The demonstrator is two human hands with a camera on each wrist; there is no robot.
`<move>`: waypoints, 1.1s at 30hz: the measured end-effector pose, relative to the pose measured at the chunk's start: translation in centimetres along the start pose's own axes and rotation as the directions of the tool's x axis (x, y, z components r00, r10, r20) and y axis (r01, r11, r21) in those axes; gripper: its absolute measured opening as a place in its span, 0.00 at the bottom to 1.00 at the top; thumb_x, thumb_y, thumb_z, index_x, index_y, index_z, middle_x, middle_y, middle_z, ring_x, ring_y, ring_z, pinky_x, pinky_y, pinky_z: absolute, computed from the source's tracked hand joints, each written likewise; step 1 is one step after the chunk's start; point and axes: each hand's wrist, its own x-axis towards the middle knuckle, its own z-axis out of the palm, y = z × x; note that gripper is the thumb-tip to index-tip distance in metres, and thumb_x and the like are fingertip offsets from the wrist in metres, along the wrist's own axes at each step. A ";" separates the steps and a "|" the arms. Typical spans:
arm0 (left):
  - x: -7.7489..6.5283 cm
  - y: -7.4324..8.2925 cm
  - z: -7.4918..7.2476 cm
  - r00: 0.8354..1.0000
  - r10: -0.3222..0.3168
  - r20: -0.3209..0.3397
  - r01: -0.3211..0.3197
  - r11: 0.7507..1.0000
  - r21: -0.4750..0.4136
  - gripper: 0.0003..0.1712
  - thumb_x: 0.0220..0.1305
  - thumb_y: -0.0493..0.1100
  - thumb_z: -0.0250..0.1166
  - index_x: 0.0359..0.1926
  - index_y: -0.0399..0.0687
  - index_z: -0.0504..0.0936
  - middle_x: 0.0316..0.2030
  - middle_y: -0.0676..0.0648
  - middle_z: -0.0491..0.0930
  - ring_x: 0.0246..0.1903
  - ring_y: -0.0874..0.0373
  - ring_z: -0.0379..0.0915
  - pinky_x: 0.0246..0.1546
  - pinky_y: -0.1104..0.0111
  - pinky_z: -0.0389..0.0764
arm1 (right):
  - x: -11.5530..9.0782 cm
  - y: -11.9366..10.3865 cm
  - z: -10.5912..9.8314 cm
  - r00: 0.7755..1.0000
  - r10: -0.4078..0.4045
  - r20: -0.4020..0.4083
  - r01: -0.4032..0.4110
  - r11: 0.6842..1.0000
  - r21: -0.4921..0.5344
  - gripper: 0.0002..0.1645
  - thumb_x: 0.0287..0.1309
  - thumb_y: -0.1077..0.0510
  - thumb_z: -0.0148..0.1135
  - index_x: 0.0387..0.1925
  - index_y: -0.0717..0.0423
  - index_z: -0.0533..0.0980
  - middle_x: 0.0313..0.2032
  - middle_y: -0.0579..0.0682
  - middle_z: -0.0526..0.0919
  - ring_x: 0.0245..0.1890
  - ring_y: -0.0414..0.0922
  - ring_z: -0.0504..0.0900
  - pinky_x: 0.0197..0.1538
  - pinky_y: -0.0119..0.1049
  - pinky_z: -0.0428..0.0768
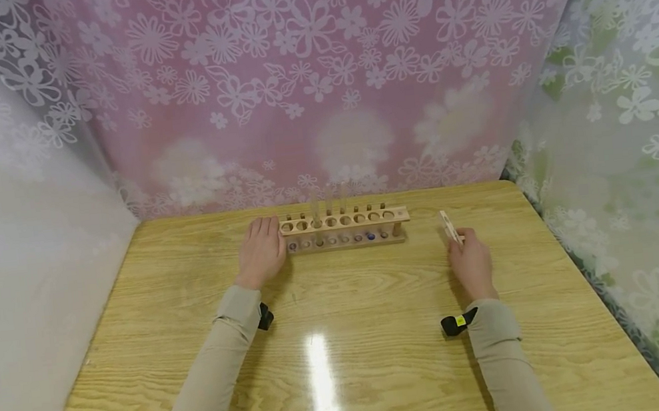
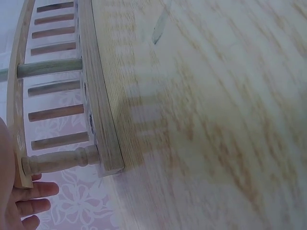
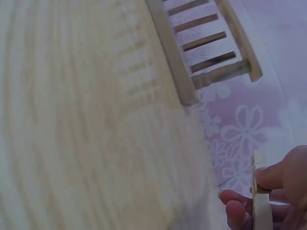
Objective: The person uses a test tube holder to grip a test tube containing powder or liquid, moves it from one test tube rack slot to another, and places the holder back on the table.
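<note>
A wooden test tube rack (image 1: pixel 343 220) stands toward the back of the table, with a row of round holes and pegs behind them. One clear test tube (image 1: pixel 316 217) goes down through a hole; fainter tubes rise beside it. My left hand (image 1: pixel 262 249) grips the left end of the rack's upper board; in the left wrist view its fingertips (image 2: pixel 36 206) show past that end, and the thumb's hold is partly hidden. Right of the rack and apart from it, my right hand (image 1: pixel 471 261) pinches a wooden test tube clamp (image 1: pixel 449 225), its tip pointing away from me.
The wood-grain table (image 1: pixel 379 334) carries a bright strip of reflected light in front. Flowered curtains (image 1: pixel 317 86) hang behind and at both sides of the table. Blue spots (image 1: pixel 371 236) show at the rack's lower board.
</note>
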 end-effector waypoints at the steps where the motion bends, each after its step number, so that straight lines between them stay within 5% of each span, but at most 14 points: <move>1: 0.0 0.0 0.0 1.000 0.003 -0.002 -0.003 1.000 0.004 0.28 0.76 0.44 0.37 0.68 0.31 0.65 0.63 0.33 0.69 0.67 0.40 0.59 0.74 0.54 0.51 | 0.0 -0.3 -0.1 1.000 -0.006 0.006 0.006 1.000 0.011 0.23 0.72 0.58 0.51 0.60 0.69 0.70 0.41 0.70 0.80 0.30 0.59 0.76 0.26 0.44 0.72; 8: 0.0 -0.1 0.1 1.000 0.004 -0.013 -0.004 1.000 0.011 0.28 0.76 0.44 0.36 0.67 0.31 0.66 0.63 0.33 0.69 0.68 0.40 0.58 0.75 0.54 0.50 | 0.4 -2.3 -1.5 0.998 -0.052 0.028 0.050 0.997 0.055 0.19 0.67 0.62 0.58 0.54 0.72 0.76 0.39 0.68 0.82 0.30 0.57 0.78 0.31 0.41 0.74; 18: 0.1 0.0 0.2 1.000 0.002 -0.003 -0.002 1.000 0.007 0.28 0.75 0.44 0.37 0.67 0.30 0.65 0.62 0.32 0.69 0.67 0.39 0.59 0.75 0.54 0.49 | 0.4 -4.8 -3.2 0.986 -0.118 0.120 0.108 0.990 0.094 0.17 0.68 0.58 0.58 0.51 0.67 0.79 0.37 0.63 0.84 0.21 0.42 0.79 0.21 0.33 0.76; 33: 0.2 0.0 0.1 1.000 -0.001 -0.006 0.001 1.000 0.005 0.28 0.75 0.43 0.36 0.65 0.30 0.67 0.63 0.31 0.69 0.69 0.37 0.56 0.76 0.54 0.45 | 0.1 -8.6 -5.6 0.963 -0.198 0.182 0.179 0.977 0.113 0.20 0.71 0.53 0.57 0.54 0.64 0.78 0.40 0.62 0.85 0.21 0.45 0.78 0.20 0.36 0.76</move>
